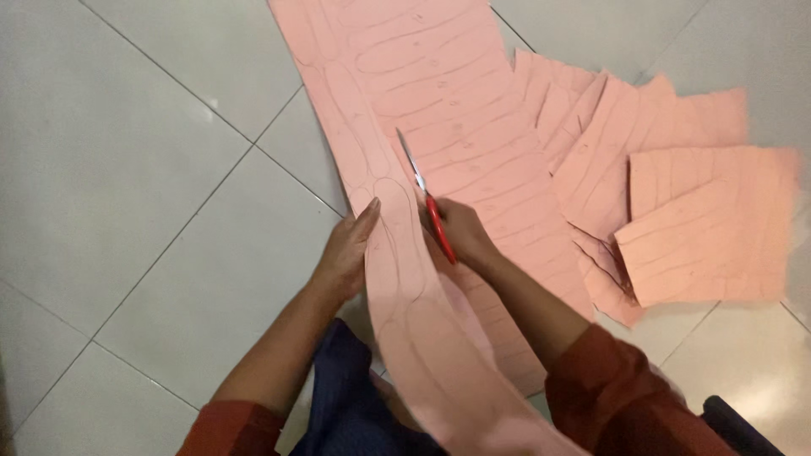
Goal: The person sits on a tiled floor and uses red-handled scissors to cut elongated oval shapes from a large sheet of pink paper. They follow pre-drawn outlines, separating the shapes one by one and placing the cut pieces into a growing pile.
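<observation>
**Pink sheet under the scissors on a tiled floor**

Pink, thin and flexible, the long sheet (pixel 439 110) lies on the floor (pixel 127 169) and runs from the top edge of the view down toward the person. Its surface is matte and covered with pencil outlines of long, rounded shapes, placed side by side like fingers. 1 narrow strip (pixel 422 338) is already separated on its right side; it curves upward from the floor and bends over the person's lap.

The left hand (pixel 345 253) holds this strip at its left edge, with the fingers closed on the material and the thumb pointing up along it. The right hand (pixel 463 235) is closed around the red handles of the scissors (pixel 422 190). The metal blades are thin and pointed, and they lie on the sheet pointing toward the top edge of the view; how far the blades are apart, I cannot tell.

To the right of the sheet, a pile of cut pieces (pixel 676 194) of the same pink material rests on the floor. These pieces are roughly rectangular, they overlap each other like a fan, and they carry the same pencil lines.

The floor has large, smooth, glossy tiles of pale grey colour with thin dark joints. Both sleeves (pixel 617 388) are of dark red cloth, and dark blue cloth (pixel 346 397) covers the lap.
</observation>
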